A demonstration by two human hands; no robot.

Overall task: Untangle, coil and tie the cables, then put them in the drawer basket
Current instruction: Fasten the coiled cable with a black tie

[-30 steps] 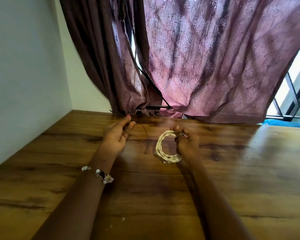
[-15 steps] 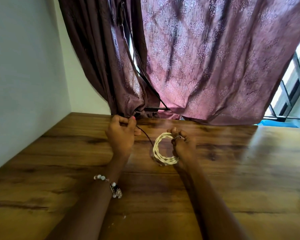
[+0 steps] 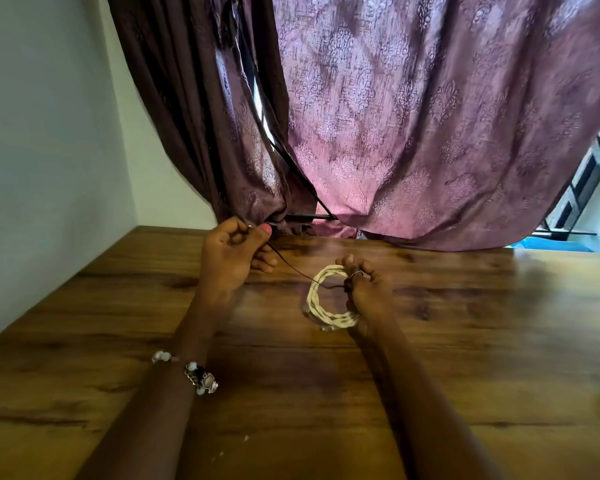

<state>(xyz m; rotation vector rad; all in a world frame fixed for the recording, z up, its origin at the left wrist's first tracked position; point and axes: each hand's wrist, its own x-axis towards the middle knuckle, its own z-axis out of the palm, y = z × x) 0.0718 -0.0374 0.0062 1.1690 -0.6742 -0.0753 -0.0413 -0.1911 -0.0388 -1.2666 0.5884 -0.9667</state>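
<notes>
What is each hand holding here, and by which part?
Right hand grips the coiled white cable at its right side; left hand pinches the thin dark tie by its end.

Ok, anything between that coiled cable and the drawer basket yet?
Cannot tell: no drawer basket shows in this view. The white coil sits in the right hand above the wooden table, while the left hand pinches a thin dark tie that runs to the coil.

wooden table [image 3: 465,341]; purple patterned curtain [image 3: 413,116] behind; pale wall [image 3: 42,133] left; window grille [image 3: 582,181] right.
</notes>
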